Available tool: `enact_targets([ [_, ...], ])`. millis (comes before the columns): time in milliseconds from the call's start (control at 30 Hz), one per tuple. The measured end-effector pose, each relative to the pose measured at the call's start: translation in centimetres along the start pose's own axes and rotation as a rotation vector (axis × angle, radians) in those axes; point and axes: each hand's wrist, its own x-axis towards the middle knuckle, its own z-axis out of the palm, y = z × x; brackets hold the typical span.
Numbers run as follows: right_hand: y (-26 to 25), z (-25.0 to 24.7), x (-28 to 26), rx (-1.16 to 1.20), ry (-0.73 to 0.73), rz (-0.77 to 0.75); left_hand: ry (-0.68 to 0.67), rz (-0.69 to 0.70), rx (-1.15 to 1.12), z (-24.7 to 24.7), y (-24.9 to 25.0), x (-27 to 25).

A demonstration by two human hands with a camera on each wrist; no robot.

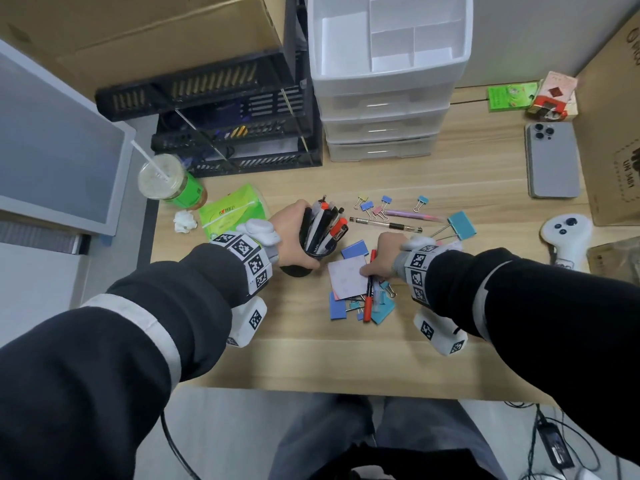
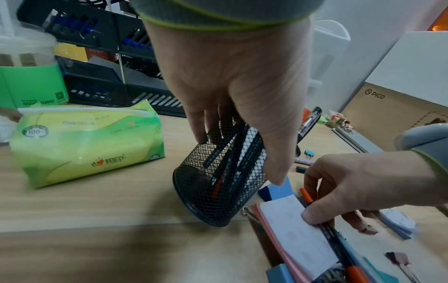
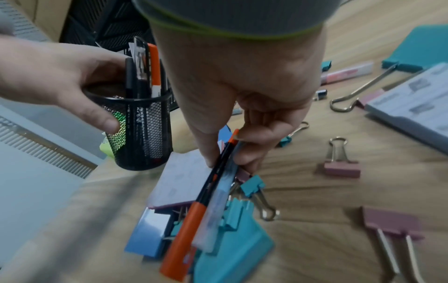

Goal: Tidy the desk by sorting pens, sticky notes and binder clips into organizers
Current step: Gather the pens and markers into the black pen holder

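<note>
The right hand (image 3: 242, 92) has its thumb and fingertips (image 3: 244, 162) pinched together on an orange-and-black pen (image 3: 194, 216), with a second, pale pen (image 3: 213, 216) caught alongside it. The pens lie across a heap of sticky notes (image 1: 348, 277) and small binder clips (image 3: 252, 186) on the wooden desk (image 1: 311, 351).

The left hand (image 1: 294, 237) is curled round a black mesh pen cup (image 2: 218, 187), thumb on one side and fingers on the other. The cup is tilted toward the right hand, its base edge on the desk just left of the sticky notes, and it is already full of pens (image 1: 323, 226).

Farther back on the desk lie a black pen (image 1: 384, 224), a pink pen (image 1: 412, 214), a scatter of small coloured clips (image 1: 372, 206) and one large teal clip (image 1: 460, 225). A green tissue pack (image 1: 235, 211) and a lidded drink with a straw (image 1: 164, 180) stand to the left of the cup. Behind are black stacked trays (image 1: 235, 133) and a white drawer unit (image 1: 384, 81) with a divided top tray. A phone (image 1: 552, 159) and a white controller (image 1: 566, 237) lie to the right.

Both forearms, in dark sleeves with marker-covered wrist bands, reach forward over the desk edge; the right wrist is bent down so the hand points back toward the person.
</note>
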Motion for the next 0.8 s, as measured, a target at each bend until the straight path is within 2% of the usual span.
enact_targets([
  [200, -0.3, 0.1, 0.3, 0.045, -0.023, 0.026, -0.031, 0.006, 0.024, 0.0, -0.8, -0.1],
  [300, 0.0, -0.3, 0.2, -0.044, -0.061, -0.032, -0.036, 0.015, 0.027, -0.1, -0.6, 0.0],
  [400, 1.0, -1.2, 0.4, -0.012, -0.051, -0.071, -0.031, 0.017, 0.035, -0.5, -0.3, 0.4],
  [533, 2.2, -3.4, 0.5, -0.047, 0.073, -0.166, -0.031, 0.022, 0.033, -0.9, 0.1, 1.0],
  [667, 3.0, -5.7, 1.1, -0.149, 0.207, -0.154, -0.031, 0.02, 0.03, -1.1, 0.4, 1.5],
  [800, 2.7, -6.1, 1.5, -0.27, 0.146, -0.194, -0.033, 0.008, 0.031, -0.9, 0.2, 1.7],
])
